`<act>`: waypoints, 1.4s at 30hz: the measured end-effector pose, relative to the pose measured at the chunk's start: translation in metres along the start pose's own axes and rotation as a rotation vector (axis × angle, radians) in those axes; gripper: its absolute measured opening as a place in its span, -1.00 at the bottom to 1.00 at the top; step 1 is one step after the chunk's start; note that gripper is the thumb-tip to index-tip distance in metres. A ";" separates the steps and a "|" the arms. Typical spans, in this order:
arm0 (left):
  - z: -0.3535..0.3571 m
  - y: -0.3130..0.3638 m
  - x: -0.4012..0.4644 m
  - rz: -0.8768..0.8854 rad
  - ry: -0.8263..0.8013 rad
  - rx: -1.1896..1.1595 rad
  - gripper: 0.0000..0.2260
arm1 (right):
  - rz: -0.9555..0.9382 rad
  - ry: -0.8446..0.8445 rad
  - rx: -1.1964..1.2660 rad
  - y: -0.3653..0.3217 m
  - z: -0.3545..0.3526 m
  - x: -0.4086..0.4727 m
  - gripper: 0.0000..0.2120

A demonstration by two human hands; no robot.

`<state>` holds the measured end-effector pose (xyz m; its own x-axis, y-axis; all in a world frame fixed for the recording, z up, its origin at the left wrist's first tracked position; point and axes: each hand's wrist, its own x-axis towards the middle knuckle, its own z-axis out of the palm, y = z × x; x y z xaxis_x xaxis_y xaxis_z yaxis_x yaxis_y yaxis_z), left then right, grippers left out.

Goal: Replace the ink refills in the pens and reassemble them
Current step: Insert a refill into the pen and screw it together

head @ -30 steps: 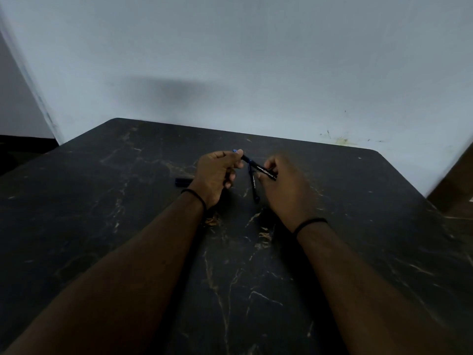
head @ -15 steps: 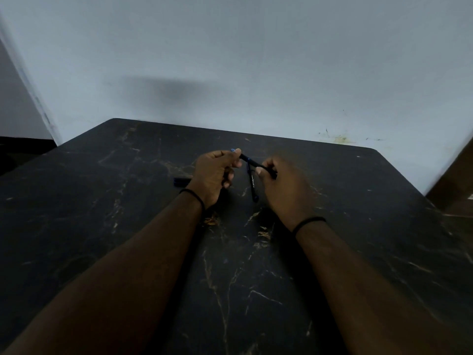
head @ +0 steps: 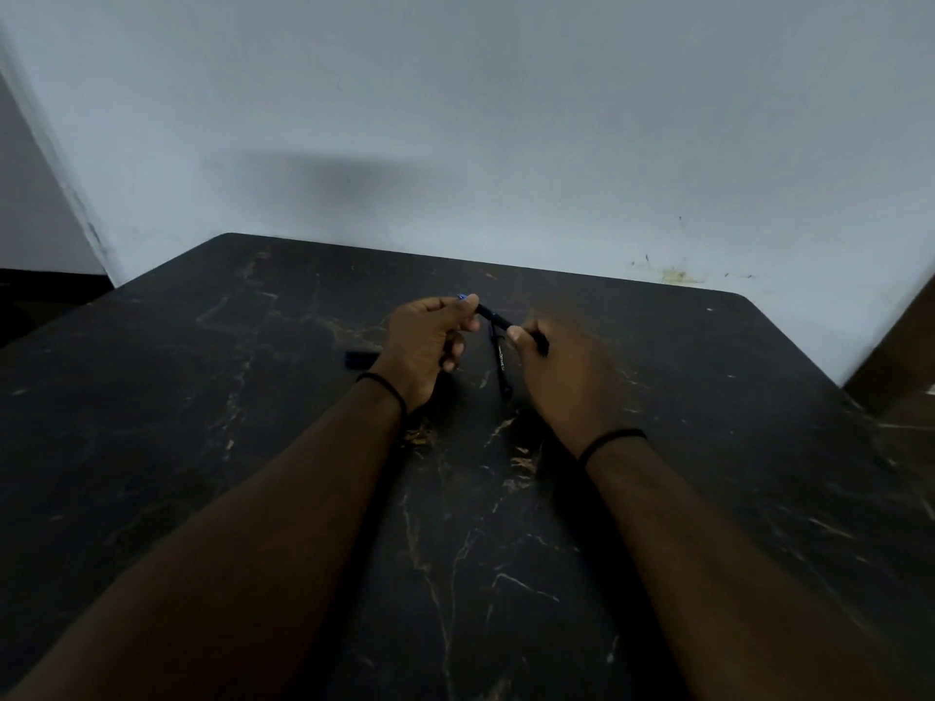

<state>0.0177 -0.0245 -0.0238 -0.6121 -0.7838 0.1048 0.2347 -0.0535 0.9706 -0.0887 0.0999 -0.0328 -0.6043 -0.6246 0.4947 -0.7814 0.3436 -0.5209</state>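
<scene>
Both hands hold one black pen (head: 496, 318) above the table, slanting down to the right. My left hand (head: 425, 346) pinches its upper end, where a small blue tip shows past the fingers. My right hand (head: 556, 371) grips its lower end, which pokes out beyond the fingers. A second black pen (head: 501, 366) with white lettering lies on the table between the hands, pointing toward me. A short dark blue pen part (head: 360, 357), perhaps a cap, lies on the table just left of my left wrist.
The dark marble-patterned table (head: 253, 447) runs to a pale wall at the back. Its right edge drops off near a brown surface (head: 900, 387). Both wrists wear thin black bands.
The hands have come slightly closer along the held pen, so less of its barrel shows between them. The lettering on it is now covered. The pen on the table has not moved.
</scene>
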 end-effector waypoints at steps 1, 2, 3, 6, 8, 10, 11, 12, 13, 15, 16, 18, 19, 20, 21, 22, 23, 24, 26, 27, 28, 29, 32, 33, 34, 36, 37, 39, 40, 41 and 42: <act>0.000 0.000 0.000 0.001 0.000 0.002 -0.89 | 0.001 -0.017 -0.035 -0.002 -0.001 0.000 -0.70; 0.000 0.000 0.000 0.002 -0.001 0.004 -0.89 | 0.002 -0.028 -0.055 -0.004 -0.001 0.000 -0.66; 0.000 0.000 0.000 0.004 -0.001 0.007 -0.88 | 0.009 -0.034 -0.051 -0.006 -0.002 -0.001 -0.65; 0.000 -0.001 0.000 0.007 -0.003 0.008 -0.88 | 0.035 0.005 0.081 -0.004 0.000 -0.001 -0.84; 0.000 -0.001 0.001 0.003 -0.004 0.006 -0.87 | 0.036 0.019 0.089 -0.002 0.002 -0.003 -0.82; 0.000 -0.001 0.001 0.001 -0.004 0.006 -0.86 | 0.023 0.023 0.071 -0.001 0.002 -0.002 -0.88; -0.001 -0.002 0.001 0.001 -0.004 0.005 -0.86 | 0.013 0.019 0.060 -0.001 0.001 -0.002 -0.88; -0.001 -0.001 0.001 0.001 -0.002 0.004 -0.86 | 0.004 0.010 0.046 -0.002 0.001 -0.001 -0.84; -0.001 -0.001 0.001 0.000 -0.001 0.005 -0.86 | -0.004 -0.004 0.030 -0.002 0.000 -0.001 -0.79; -0.001 -0.001 0.001 0.001 -0.003 0.011 -0.88 | -0.013 0.000 0.035 -0.004 -0.001 -0.001 -0.74; -0.001 -0.001 0.001 0.004 -0.006 0.013 -0.88 | -0.007 0.016 0.064 -0.004 -0.002 -0.002 -0.77; 0.000 -0.001 0.001 0.004 -0.006 0.010 -0.88 | 0.022 0.036 0.110 -0.003 -0.001 -0.002 -0.81; 0.000 -0.001 0.001 0.004 -0.005 0.009 -0.88 | 0.031 0.042 0.120 -0.002 0.001 -0.002 -0.79; 0.000 -0.001 0.001 0.003 -0.004 0.007 -0.88 | 0.033 0.047 0.120 0.000 0.003 -0.002 -0.79; 0.000 -0.001 0.001 0.004 -0.004 0.005 -0.88 | 0.030 0.053 0.112 0.001 0.003 -0.002 -0.82; 0.000 -0.001 0.002 0.004 -0.004 0.001 -0.88 | 0.027 0.053 0.094 0.001 0.003 -0.002 -0.86; 0.000 -0.002 0.002 0.005 -0.003 -0.002 -0.88 | 0.017 0.046 0.068 0.001 0.003 -0.002 -0.87; 0.000 -0.002 0.002 0.005 -0.003 -0.003 -0.88 | 0.001 0.036 0.044 0.002 0.003 -0.001 -0.82; 0.000 -0.003 0.003 0.004 -0.003 0.004 -0.88 | -0.018 0.012 0.017 -0.001 0.000 -0.002 -0.74; 0.000 -0.003 0.003 0.005 -0.006 0.006 -0.88 | -0.015 0.015 0.040 -0.002 0.000 -0.002 -0.76; 0.000 -0.002 0.003 0.007 -0.009 0.006 -0.88 | -0.005 0.027 0.079 -0.002 0.000 -0.002 -0.80; 0.000 -0.003 0.002 0.006 -0.010 0.005 -0.88 | 0.006 0.041 0.110 -0.002 0.000 -0.002 -0.83; 0.000 -0.002 0.002 0.004 -0.008 0.005 -0.87 | 0.032 0.044 0.104 -0.001 0.002 -0.003 -0.85; 0.000 -0.002 0.002 0.004 -0.008 0.006 -0.87 | 0.030 0.032 0.088 -0.001 0.002 -0.003 -0.88; 0.000 -0.002 0.002 0.004 -0.007 0.006 -0.88 | 0.021 0.015 0.071 0.000 0.001 -0.002 -0.90; 0.000 -0.003 0.002 0.005 -0.005 0.002 -0.89 | -0.008 -0.018 0.023 -0.002 -0.001 -0.002 -0.76; 0.000 -0.002 0.002 0.006 -0.009 0.006 -0.88 | -0.021 -0.021 0.004 -0.003 -0.002 -0.002 -0.72; 0.000 -0.002 0.002 0.007 -0.020 0.019 -0.88 | -0.025 0.001 0.049 -0.002 -0.001 -0.002 -0.76; 0.000 -0.002 0.001 0.009 -0.024 0.019 -0.87 | -0.014 0.013 0.088 -0.002 0.000 -0.002 -0.81; 0.000 -0.002 0.001 0.011 -0.026 0.014 -0.87 | -0.001 0.018 0.110 -0.002 0.001 -0.002 -0.84; 0.000 -0.001 0.000 0.014 -0.026 0.010 -0.87 | 0.011 0.018 0.115 -0.001 0.002 -0.002 -0.86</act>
<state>0.0170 -0.0247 -0.0250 -0.6284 -0.7680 0.1239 0.2358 -0.0362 0.9711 -0.0865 0.0993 -0.0347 -0.6161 -0.6082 0.5005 -0.7525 0.2669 -0.6020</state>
